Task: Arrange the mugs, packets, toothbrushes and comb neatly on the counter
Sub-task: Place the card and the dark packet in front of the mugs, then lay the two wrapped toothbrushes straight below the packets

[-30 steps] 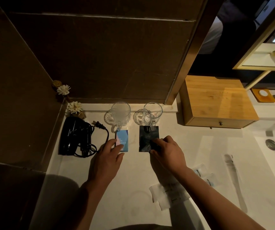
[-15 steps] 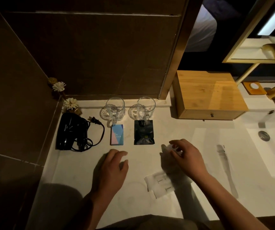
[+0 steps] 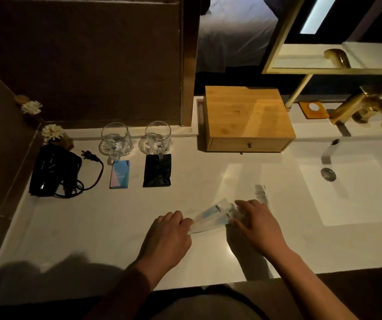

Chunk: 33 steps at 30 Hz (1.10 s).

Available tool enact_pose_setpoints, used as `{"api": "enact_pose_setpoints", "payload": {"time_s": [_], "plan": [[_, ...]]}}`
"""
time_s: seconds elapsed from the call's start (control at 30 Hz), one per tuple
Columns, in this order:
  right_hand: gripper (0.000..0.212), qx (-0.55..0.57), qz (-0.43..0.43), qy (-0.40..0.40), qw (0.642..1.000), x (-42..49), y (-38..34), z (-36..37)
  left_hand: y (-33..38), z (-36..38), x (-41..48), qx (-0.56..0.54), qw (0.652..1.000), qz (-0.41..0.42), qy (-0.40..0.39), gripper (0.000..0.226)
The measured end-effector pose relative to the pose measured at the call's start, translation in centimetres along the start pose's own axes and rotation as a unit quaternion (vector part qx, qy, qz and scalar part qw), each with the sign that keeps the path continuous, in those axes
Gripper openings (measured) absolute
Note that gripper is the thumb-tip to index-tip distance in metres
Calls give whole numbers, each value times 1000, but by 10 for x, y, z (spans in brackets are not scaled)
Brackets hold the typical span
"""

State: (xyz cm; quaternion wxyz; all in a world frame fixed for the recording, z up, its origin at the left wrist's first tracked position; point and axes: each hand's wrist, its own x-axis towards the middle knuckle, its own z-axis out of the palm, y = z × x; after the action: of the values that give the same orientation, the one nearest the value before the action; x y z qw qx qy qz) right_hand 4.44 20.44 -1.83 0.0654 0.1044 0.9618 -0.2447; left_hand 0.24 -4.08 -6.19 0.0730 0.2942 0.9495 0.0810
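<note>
near: left hand and right hand pinch both ends of clear wrapped toothbrushes on white desk, likely to line them up | far left: blue packet, black packet below two glass mugs, already tidy

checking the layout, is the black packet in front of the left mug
No, the black packet lies before the right mug; the blue packet fronts the left one.

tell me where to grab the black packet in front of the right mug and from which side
Take the black packet by its near bottom edge, coming from the counter's front. It lies flat, so a pinch grip on that free edge, which looks slightly lifted, is probably easiest. Its far end sits right at the base of the right mug, and the blue packet lies to its left, so those sides look more crowded.
</note>
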Motion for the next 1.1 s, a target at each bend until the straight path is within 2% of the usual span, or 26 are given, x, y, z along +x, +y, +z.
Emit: {"api": "enact_pose_setpoints", "payload": {"time_s": [0.07,0.17,0.2,0.27,0.33,0.43,0.53,0.63,0.67,0.8,0.87,0.93,1.0,1.07,1.1], "plan": [[50,29,4,-8,1000,4,2,-1,4,5,-1,-29,999,-11,38,24],[54,106,23,-23,994,7,5,-3,13,1,-5,-175,976,-125,29,23],[56,140,32,-33,989,8,6,-5,15,-1,-6,-249,952,-175,18,24],[60,235,56,-60,968,8,3,-7,19,-7,-8,-423,867,-262,-8,22],[55,352,89,-97,927,11,-6,-9,18,-6,-9,-521,799,-300,-14,28],[31,494,125,-168,844,16,-26,-7,20,-3,-14,-552,769,-321,-15,28],[23,542,142,-169,811,18,-42,3,22,-4,-21,-550,765,-334,4,22],[19,582,191,-159,775,19,-61,13,11,-13,-32,-523,775,-356,15,21],[16,583,198,-150,773,18,-69,17,6,-15,-37,-513,781,-356,20,23],[12,518,165,-96,834,12,-106,40,-20,-22,-61,-486,802,-347,22,25],[9,497,165,-72,849,8,-124,56,-32,-28,-72,-468,813,-345,19,15],[15,473,180,-53,861,4,-140,68,-50,-28,-81,-433,841,-323,23,14],[23,498,202,-70,840,-2,-152,76,-66,-28,-88,-415,858,-302,6,14],[28,549,226,-93,799,-8,-163,79,-77,-30,-93,-430,850,-303,-13,16],[28,559,229,-89,792,-10,-167,80,-81,-30,-95,-441,843,-307,-24,17]]}}
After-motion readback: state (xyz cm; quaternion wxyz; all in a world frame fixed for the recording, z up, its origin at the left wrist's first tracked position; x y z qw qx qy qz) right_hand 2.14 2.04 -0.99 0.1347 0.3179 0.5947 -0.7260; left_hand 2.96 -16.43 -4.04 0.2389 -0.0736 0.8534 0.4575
